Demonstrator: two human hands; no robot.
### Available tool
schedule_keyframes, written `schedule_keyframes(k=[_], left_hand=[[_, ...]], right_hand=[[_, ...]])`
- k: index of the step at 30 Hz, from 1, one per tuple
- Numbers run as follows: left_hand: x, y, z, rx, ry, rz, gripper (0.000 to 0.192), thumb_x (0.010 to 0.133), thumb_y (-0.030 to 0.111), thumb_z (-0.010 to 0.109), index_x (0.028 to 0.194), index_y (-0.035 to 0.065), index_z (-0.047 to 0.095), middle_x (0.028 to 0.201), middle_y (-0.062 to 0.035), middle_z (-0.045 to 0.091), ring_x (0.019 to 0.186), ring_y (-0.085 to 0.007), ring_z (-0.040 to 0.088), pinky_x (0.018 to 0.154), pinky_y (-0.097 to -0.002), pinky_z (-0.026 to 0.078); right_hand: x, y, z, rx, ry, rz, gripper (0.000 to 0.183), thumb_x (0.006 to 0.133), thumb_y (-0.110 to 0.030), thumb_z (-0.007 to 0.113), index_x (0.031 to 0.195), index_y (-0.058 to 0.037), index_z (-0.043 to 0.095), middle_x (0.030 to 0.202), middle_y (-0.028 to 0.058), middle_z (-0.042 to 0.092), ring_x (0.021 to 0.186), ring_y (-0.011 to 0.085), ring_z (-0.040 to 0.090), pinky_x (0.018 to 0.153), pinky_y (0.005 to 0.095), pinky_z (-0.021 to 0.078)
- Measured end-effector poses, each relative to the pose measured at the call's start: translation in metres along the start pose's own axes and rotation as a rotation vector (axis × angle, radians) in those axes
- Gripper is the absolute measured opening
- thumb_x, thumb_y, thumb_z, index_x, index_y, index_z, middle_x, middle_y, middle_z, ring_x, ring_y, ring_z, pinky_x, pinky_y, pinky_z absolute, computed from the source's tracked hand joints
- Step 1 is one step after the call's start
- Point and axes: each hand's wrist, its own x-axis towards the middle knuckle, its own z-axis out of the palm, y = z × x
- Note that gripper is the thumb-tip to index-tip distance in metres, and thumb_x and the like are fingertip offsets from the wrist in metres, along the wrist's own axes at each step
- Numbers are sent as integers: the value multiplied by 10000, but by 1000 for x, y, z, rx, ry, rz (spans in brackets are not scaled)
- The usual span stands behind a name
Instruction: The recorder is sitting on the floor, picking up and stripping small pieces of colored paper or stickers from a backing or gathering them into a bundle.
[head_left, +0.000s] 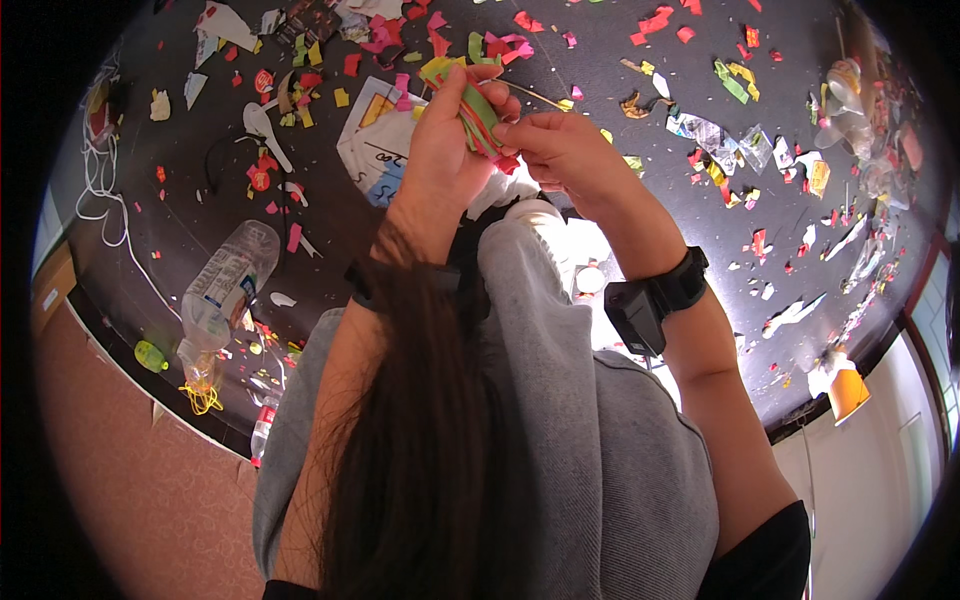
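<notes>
My left hand (450, 142) holds a bundle of green, red and yellow paper strips (476, 109) near the top middle of the view. The fingers and thumb of my right hand (559, 154) pinch the lower right edge of the same bundle. A thin stick (529, 91) shows just beyond the hands; whether it joins the bundle cannot be told. Behind my left hand lies a white sheet with blue and yellow patches (360, 142), partly hidden. Crumpled white material (506, 191) sits below the bundle, between my wrists.
Coloured paper scraps (352, 64) litter the dark surface. To the left are a white plastic spoon (266, 135), a large clear plastic bottle (229, 281) and white cord (124, 206). Clear plastic wrappers (754, 146) lie on the right, and a yellow paper cup (847, 390) stands near the right edge.
</notes>
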Motion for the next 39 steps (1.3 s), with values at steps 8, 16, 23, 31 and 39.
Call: schedule_keyframes(k=[8,16,23,31,39], left_hand=[[-3,1,5,-38,-16,14,306,940,316,314,982,56,472,625,28,366,584,-97,381,673,-273,393],[1,-1,4,-127,-41,-12,312,944,318,301,933,55,468,579,28,310,510,-86,298,560,-253,305],[5,-4,5,-130,-111,-58,316,946,321,296,934,62,477,569,33,304,503,-78,289,553,-248,292],[4,-5,4,-130,-206,-123,299,944,286,310,941,56,502,570,43,314,496,-63,307,561,-228,300],[3,-5,1,-159,-201,-154,321,949,302,291,953,50,489,566,44,324,499,-70,306,559,-244,303]], right_hand=[[6,7,3,-195,112,-74,274,693,-253,671,653,5,586,532,-9,447,462,66,381,422,233,283],[7,11,-5,-356,157,-163,336,654,-300,699,629,15,584,563,31,503,515,85,432,468,259,340],[-6,-7,-30,-385,126,-202,228,770,-270,598,715,-50,581,518,-41,382,456,58,330,415,220,243],[-3,-33,-168,-825,1004,-586,263,783,-290,564,729,-36,604,569,81,523,545,120,484,532,300,394],[-17,-59,-245,-1154,1154,-465,289,697,-348,634,866,-113,627,759,91,644,737,252,620,699,355,469]])
